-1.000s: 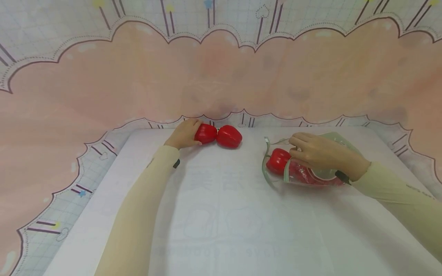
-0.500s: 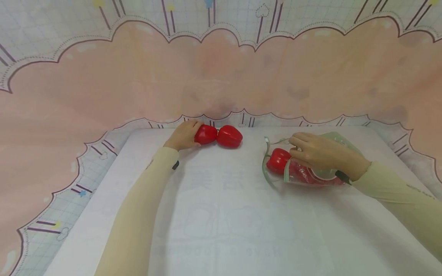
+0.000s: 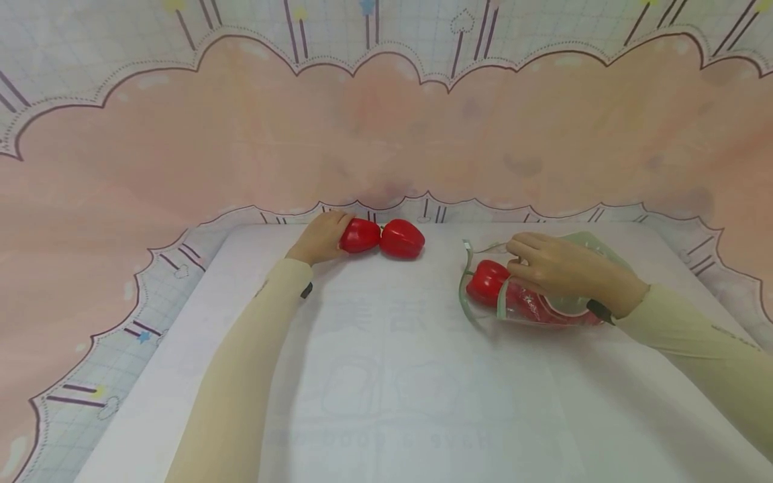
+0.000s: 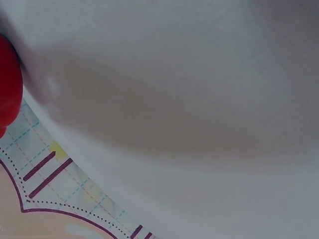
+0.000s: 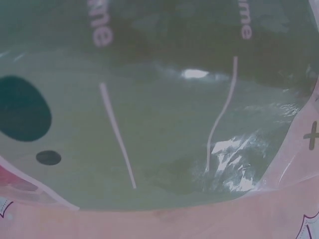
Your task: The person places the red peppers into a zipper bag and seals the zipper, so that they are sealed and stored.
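Note:
Near the far edge of the white table, my left hand [image 3: 323,237] holds a red bell pepper [image 3: 361,235] from its left side. A second red bell pepper [image 3: 402,239] lies against it on the right. On the right side, my right hand [image 3: 564,268] pinches the upper edge of a clear plastic bag [image 3: 510,310] with green print. Another bell pepper [image 3: 488,282] sits at the bag's open mouth, and more red shows deeper inside. The left wrist view catches only part of a bell pepper [image 4: 9,84]; the right wrist view is filled by the bag's green printed side [image 5: 164,124].
The white tabletop [image 3: 392,376] carries faint reversed lettering. Behind it and along its sides hangs a peach curtain [image 3: 362,134] with a scalloped, checked border. Both sleeves reach in from the near side.

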Motion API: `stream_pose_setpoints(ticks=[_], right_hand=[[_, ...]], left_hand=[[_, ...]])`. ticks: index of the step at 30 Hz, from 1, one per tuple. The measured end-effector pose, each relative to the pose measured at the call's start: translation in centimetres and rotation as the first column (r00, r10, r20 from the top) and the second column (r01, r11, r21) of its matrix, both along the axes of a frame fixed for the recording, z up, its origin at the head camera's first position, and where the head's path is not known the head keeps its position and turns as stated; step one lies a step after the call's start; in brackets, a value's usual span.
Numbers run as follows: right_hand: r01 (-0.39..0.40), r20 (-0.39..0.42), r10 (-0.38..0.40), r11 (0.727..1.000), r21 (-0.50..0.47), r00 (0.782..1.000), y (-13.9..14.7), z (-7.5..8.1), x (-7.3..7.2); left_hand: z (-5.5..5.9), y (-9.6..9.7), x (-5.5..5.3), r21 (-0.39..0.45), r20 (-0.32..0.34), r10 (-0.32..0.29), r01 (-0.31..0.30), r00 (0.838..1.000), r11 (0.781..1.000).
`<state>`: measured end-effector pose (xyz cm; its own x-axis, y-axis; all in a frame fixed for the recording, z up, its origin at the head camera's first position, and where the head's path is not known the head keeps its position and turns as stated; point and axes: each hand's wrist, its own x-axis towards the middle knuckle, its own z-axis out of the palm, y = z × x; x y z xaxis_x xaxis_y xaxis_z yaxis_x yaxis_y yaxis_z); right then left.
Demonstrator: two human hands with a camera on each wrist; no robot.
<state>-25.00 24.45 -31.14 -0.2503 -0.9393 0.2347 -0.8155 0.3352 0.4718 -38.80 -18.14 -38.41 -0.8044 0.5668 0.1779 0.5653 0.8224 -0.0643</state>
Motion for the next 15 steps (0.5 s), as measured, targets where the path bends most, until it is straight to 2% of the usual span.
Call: stream_pose_setpoints(ticks=[7, 15], right_hand=[[-0.002, -0.01, 0.002, 1.0, 0.003, 1.0, 0.0, 0.0, 0.1], [-0.007, -0.018, 0.007, 1.0, 0.0, 1.0, 0.1, -0.1, 0.2]], left_hand=[[-0.3, -0.7, -0.1, 0.069, -0.021, 0.002, 0.0, 1.0, 0.998], [0.6, -1.6, 0.7, 0.102, -0.046, -0.011, 0.016, 0.999, 0.995]])
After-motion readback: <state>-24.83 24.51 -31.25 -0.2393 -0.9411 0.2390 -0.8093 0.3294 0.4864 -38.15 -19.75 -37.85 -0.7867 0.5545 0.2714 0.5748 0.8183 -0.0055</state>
